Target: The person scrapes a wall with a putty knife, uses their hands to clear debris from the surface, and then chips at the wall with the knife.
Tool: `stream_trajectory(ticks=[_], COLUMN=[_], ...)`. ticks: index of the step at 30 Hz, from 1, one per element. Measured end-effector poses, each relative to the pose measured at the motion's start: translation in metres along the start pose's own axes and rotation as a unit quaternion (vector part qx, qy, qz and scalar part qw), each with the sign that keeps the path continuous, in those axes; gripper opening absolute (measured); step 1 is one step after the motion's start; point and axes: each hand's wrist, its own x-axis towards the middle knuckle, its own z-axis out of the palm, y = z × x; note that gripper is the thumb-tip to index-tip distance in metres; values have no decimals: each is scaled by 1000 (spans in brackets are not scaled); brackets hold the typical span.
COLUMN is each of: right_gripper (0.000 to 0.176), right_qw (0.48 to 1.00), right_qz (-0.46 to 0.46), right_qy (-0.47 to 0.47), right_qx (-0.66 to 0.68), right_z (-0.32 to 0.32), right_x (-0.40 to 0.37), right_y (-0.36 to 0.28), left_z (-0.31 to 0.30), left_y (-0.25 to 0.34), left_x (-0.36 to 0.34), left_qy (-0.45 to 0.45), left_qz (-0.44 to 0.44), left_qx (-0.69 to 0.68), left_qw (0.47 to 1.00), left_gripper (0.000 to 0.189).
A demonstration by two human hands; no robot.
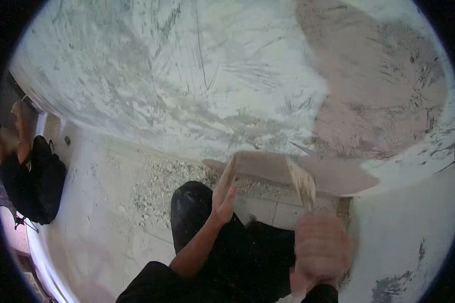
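My right hand (322,242), smeared by motion, is closed round a scraper whose pale, stained blade (303,186) points up at the foot of the wall. My left hand (224,193) is held edge-on with its fingers stretched out together, and nothing shows in it. Its fingertips overlap the base of the patchy white wall (253,70), which carries scratches and grey marks. The scraper's handle is hidden inside my right fist. Both hands are over my bent legs in dark trousers (192,204).
Flakes and crumbs of debris (159,189) lie along the tiled floor (101,222) by the wall. A second wall (404,227) meets it at the right. Another person (30,177) in dark clothes crouches at the far left, one arm raised.
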Motion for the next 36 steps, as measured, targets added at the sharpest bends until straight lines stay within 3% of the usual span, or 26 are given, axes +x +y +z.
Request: stream_trajectory(ticks=[5,6,7,9,12,13,15,16,19,20,21,23,24,27,29,31,35,36], right_gripper=[17,14,14,21,25,25,29,30,28,29,29,19,19,20,19,18,17,8], right_qw=[997,939,940,990,995,995,958,999,1000,994,993,947,947,987,989,994,986,950], right_qz=[-65,40,39,39,24,37,104,37,-8,-78,-90,105,107,26,12,26,45,94], right_qy=[-25,-232,-234,-100,-59,-60,-177,33,-3,18,16,-166,-163,-38,-28,2,-48,-112], right_qx=[-36,-251,-244,-91,-72,-66,-202,7,-30,-76,-75,-255,-256,-156,-143,-102,-153,-277], right_z=[5,-1,-5,-13,-27,-30,-36,-14,-31,-29,-32,-36,-37,-39,-38,-29,-42,-42], right_x=[1,-5,-7,-1,3,7,21,-18,-2,3,7,4,-1,-9,-4,-8,4,6], right_y=[-1,-19,-14,-11,-49,-62,-68,-6,-30,-48,-41,-42,-45,-41,-23,-19,-52,-54], left_z=[1,1,-1,-5,-4,-2,4,6,12,13,13,12,11,6,2,-2,-5,-2], left_y=[10,10,10,9,4,3,7,11,10,9,6,8,9,8,6,10,0,7], left_x=[3,5,4,3,13,2,5,5,6,1,8,-3,-1,5,17,14,9,13], left_qy=[-25,-15,-9,-4,-19,-28,-28,-34,-38,-41,-41,-44,-47,-66,-82,-82,-79,-79], left_qz=[5,-1,-4,-14,8,3,3,8,4,-3,8,-6,-2,37,69,42,43,66], left_qx=[-11,-13,-10,-15,-5,-3,-16,-29,-24,-22,-26,-28,-30,-23,-14,-9,44,7], left_qw=[1000,1000,1000,1000,1000,1000,999,999,999,999,999,999,998,997,994,996,995,995], left_gripper=[64,64,64,64,63,62,62,62,62,62,62,62,63,64,65,68,70,73])
